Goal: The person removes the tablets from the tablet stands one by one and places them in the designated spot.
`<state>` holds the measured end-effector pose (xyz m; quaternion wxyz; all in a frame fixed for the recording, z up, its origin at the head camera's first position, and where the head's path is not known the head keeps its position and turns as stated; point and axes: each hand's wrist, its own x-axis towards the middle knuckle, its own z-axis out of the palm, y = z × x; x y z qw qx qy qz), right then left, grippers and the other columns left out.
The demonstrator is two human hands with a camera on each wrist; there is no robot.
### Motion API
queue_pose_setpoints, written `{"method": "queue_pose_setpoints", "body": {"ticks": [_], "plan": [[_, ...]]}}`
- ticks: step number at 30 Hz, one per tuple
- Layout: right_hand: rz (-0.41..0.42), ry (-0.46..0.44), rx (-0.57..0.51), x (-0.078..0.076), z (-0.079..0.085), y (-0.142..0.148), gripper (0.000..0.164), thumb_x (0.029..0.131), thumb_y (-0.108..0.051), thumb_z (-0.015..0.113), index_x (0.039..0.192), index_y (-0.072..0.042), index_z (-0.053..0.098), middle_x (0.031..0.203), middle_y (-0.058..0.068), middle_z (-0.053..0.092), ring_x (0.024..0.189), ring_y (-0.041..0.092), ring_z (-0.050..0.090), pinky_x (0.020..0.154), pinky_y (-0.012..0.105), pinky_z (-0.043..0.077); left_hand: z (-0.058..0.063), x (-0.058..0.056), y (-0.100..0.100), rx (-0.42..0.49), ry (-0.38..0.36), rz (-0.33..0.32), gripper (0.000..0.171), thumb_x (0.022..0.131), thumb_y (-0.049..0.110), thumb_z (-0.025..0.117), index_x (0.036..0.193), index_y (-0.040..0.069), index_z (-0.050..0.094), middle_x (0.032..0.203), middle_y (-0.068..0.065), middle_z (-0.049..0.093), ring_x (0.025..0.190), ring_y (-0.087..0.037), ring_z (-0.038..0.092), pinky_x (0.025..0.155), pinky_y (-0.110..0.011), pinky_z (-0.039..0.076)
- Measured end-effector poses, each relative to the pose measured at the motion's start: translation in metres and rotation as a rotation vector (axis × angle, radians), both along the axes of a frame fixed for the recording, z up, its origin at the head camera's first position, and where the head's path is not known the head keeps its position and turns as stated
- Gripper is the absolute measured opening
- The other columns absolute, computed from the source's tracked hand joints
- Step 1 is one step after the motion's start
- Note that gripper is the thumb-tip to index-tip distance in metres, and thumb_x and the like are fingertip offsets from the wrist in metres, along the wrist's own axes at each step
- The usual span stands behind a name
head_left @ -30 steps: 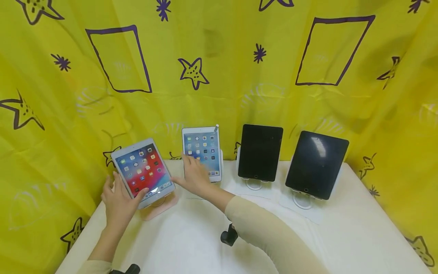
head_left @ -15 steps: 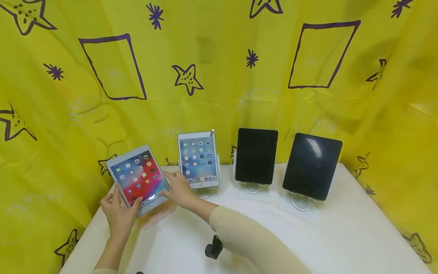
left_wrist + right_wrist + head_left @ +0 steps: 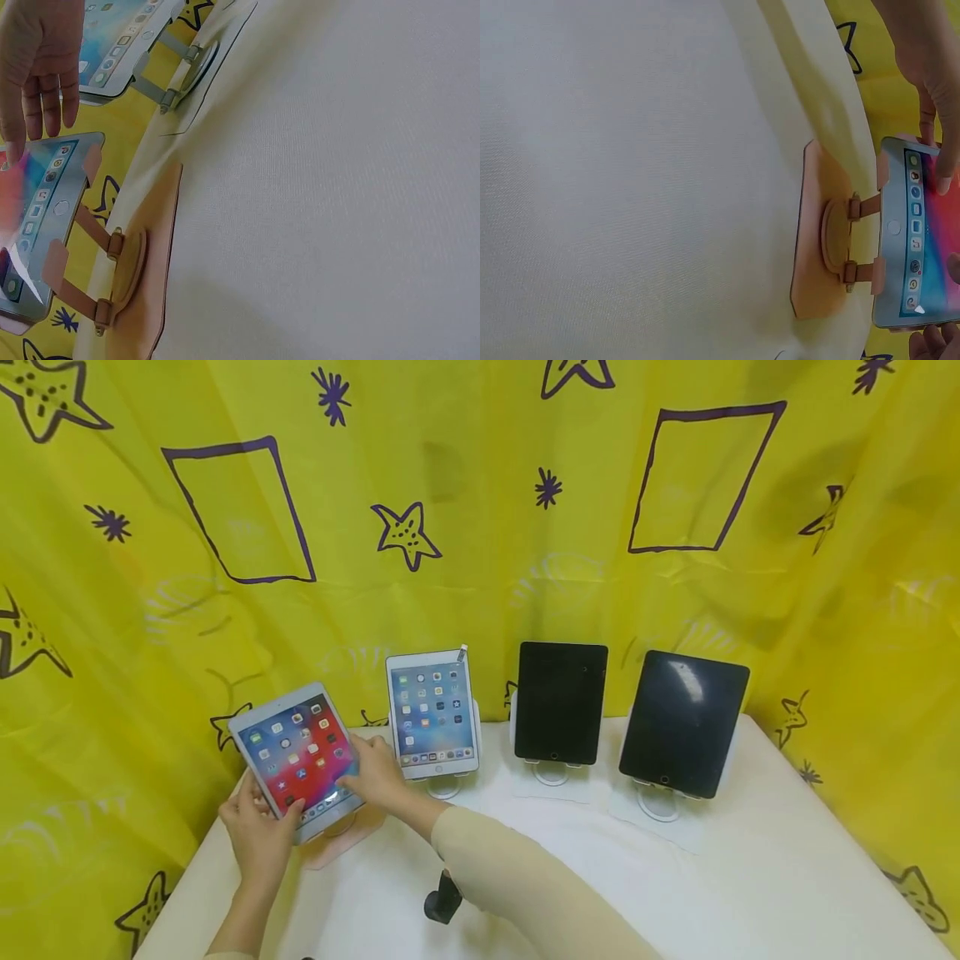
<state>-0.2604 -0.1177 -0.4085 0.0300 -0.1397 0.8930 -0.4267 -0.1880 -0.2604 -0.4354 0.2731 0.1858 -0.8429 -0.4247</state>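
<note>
A white tablet with a lit red-and-blue home screen leans on a pink folding stand at the left of the table. My left hand holds its lower left edge, thumb on the front and fingers partly hidden behind. At the opposite edge my right hand grips the same tablet, thumb over the screen's lower right. In the left wrist view the right hand reaches down to the tablet's edge. The right wrist view has the left hand at the top, thumb on the screen.
Close on the right stands a second white tablet, lit, with a small tag at its top corner. Beyond it are two dark-screened tablets, one black and another, on pale stands. A yellow patterned curtain surrounds the white table.
My right hand has moved left and down, from in front of the second tablet to the leftmost tablet's right edge. The left hand's fingers have slid further behind that tablet.
</note>
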Motion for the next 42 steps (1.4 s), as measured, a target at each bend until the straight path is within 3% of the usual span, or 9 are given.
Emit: {"method": "queue_pose_setpoints", "body": {"ticks": [4, 9, 13, 21, 25, 29, 33, 36, 42], "plan": [[-0.005, -0.025, -0.006, -0.004, -0.001, -0.002, 0.071, 0.079, -0.02, 0.077, 0.141, -0.021, 0.043, 0.11, 0.002, 0.048, 0.096, 0.013, 0.047, 0.079, 0.024, 0.051, -0.001, -0.001, 0.004, 0.013, 0.002, 0.041, 0.073, 0.085, 0.01, 0.069, 0.146, 0.007, 0.03, 0.121, -0.021, 0.031, 0.098, -0.024, 0.039, 0.066, -0.006, 0.036], [-0.008, -0.044, -0.051, -0.009, -0.008, -0.004, 0.073, 0.078, -0.017, 0.078, 0.141, -0.021, 0.042, 0.109, 0.004, 0.047, 0.096, 0.015, 0.046, 0.083, 0.028, 0.049, 0.001, -0.001, 0.008, -0.012, -0.029, 0.063, 0.07, 0.084, 0.011, 0.069, 0.14, 0.0, 0.029, 0.125, -0.025, 0.031, 0.107, -0.035, 0.039, 0.075, -0.05, 0.047], [0.009, -0.054, -0.104, -0.01, -0.013, -0.004, 0.074, 0.078, -0.013, 0.077, 0.142, -0.021, 0.041, 0.111, 0.005, 0.045, 0.097, 0.016, 0.046, 0.084, 0.029, 0.049, 0.004, 0.0, 0.006, -0.04, -0.072, 0.053, 0.071, 0.084, 0.01, 0.068, 0.14, -0.001, 0.025, 0.126, -0.027, 0.031, 0.114, -0.04, 0.036, 0.081, -0.062, 0.045], [0.11, -0.044, -0.257, -0.013, -0.02, 0.008, 0.066, 0.082, -0.008, 0.071, 0.141, -0.016, 0.041, 0.11, 0.006, 0.044, 0.091, 0.013, 0.047, 0.077, 0.02, 0.046, 0.001, 0.002, 0.005, -0.047, -0.04, -0.008, 0.073, 0.085, 0.006, 0.066, 0.14, -0.003, 0.019, 0.124, -0.027, 0.032, 0.109, -0.041, 0.037, 0.078, -0.055, 0.044], [0.15, -0.011, -0.308, -0.014, -0.022, 0.013, 0.06, 0.084, -0.01, 0.071, 0.136, -0.013, 0.041, 0.104, 0.003, 0.045, 0.084, 0.009, 0.045, 0.07, 0.016, 0.043, -0.003, 0.005, 0.005, 0.0, 0.02, -0.05, 0.073, 0.086, 0.004, 0.065, 0.142, 0.001, 0.018, 0.124, -0.025, 0.037, 0.102, -0.034, 0.043, 0.077, -0.024, 0.043], [0.181, 0.017, -0.325, -0.013, -0.021, 0.015, 0.056, 0.084, -0.013, 0.072, 0.129, -0.012, 0.04, 0.1, 0.001, 0.047, 0.082, 0.007, 0.045, 0.069, 0.014, 0.044, -0.009, 0.01, 0.001, 0.024, 0.13, -0.048, 0.069, 0.085, 0.003, 0.068, 0.139, 0.002, 0.027, 0.118, -0.017, 0.043, 0.094, -0.011, 0.046, 0.071, 0.002, 0.035], [0.233, 0.047, -0.314, -0.013, -0.019, 0.018, 0.05, 0.085, -0.013, 0.07, 0.125, -0.009, 0.04, 0.098, 0.004, 0.049, 0.083, 0.009, 0.048, 0.069, 0.014, 0.044, -0.011, 0.016, -0.003, 0.011, 0.234, -0.036, 0.063, 0.081, -0.002, 0.071, 0.134, 0.0, 0.037, 0.104, 0.004, 0.047, 0.083, 0.009, 0.047, 0.069, 0.002, 0.039], [0.252, 0.07, -0.299, -0.013, -0.018, 0.024, 0.041, 0.09, -0.013, 0.064, 0.124, -0.008, 0.043, 0.097, 0.005, 0.052, 0.083, 0.01, 0.05, 0.07, 0.014, 0.045, -0.012, 0.019, -0.005, 0.019, 0.295, -0.064, 0.06, 0.079, -0.007, 0.071, 0.13, -0.003, 0.041, 0.1, 0.016, 0.043, 0.079, 0.012, 0.048, 0.067, 0.001, 0.042], [0.259, 0.111, -0.253, -0.015, -0.016, 0.033, 0.032, 0.094, -0.018, 0.058, 0.122, -0.011, 0.046, 0.096, 0.005, 0.058, 0.084, 0.012, 0.055, 0.074, 0.016, 0.046, -0.014, 0.019, -0.004, -0.008, 0.406, -0.13, 0.058, 0.074, -0.017, 0.069, 0.125, -0.012, 0.042, 0.099, 0.018, 0.044, 0.078, 0.013, 0.05, 0.064, -0.001, 0.043]]}}
